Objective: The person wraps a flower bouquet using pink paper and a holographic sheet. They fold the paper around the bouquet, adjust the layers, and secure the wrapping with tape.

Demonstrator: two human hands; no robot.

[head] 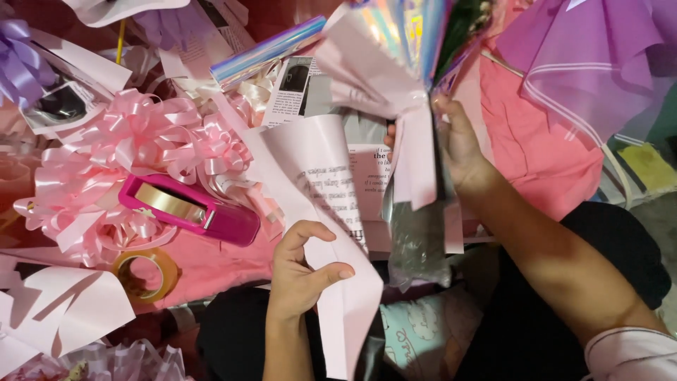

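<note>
While your right hand (458, 144) grips the gathered neck of the bouquet (405, 85) in the upper middle of the frame, your left hand (300, 271) sits lower, at centre bottom, pinching the edge of a pale pink wrapping sheet (321, 190) between thumb and fingers. Both hands are closed on what they hold, neither spread wide.

The bouquet's long axis runs nearly up and down the frame: its iridescent and pink wrap flares at the top edge, and its silvery stem end (416, 247) hangs below your right hand. The pink sheet lies just to the left of that stem, slanting from the upper left down to the lower middle, its printed side curling toward the bouquet. So the sheet stands between your left hand and the stem, close beside it; I cannot tell whether the two touch. Your right hand is the one on the bouquet; your left is nearer the sheet's lower part.

Around you, at left of the frame, lie a big pink ribbon bow (106, 155), a magenta stapler (190, 208) just below it, and a roll of clear tape (147, 274) near the lower left. A purple wrap (585, 63) fills the upper right.
</note>
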